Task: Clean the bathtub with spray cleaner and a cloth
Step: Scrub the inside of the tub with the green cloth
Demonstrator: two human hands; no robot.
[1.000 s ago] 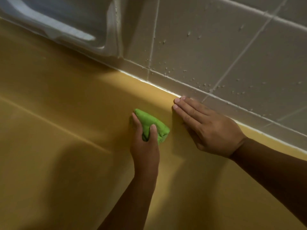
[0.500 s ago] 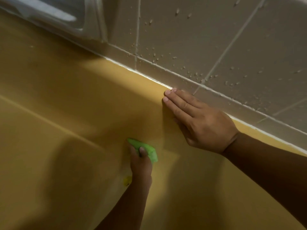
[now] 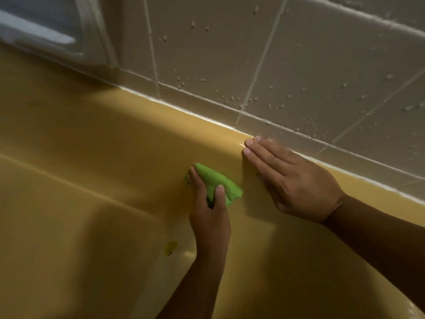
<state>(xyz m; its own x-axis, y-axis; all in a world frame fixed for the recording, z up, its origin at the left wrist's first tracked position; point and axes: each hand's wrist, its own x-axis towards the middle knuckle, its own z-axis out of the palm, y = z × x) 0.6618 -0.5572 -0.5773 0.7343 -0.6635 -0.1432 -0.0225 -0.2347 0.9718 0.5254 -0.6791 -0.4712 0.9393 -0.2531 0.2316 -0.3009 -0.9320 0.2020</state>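
Green cloth (image 3: 212,178) partly covered by left hand (image 3: 210,219), blurred fixture (image 3: 46,31) cut off top-left

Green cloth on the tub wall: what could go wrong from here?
The right hand braces flat on the glossy bathtub near its rim; it might slip if wet. The left hand grips the green cloth bunched small, so patches may be missed. Droplets on the tiles could run onto wiped areas.

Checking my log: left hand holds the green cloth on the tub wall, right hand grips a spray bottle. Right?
No. In the head view the right hand lies flat on the tub rim, holding nothing. The left hand does hold the green cloth.
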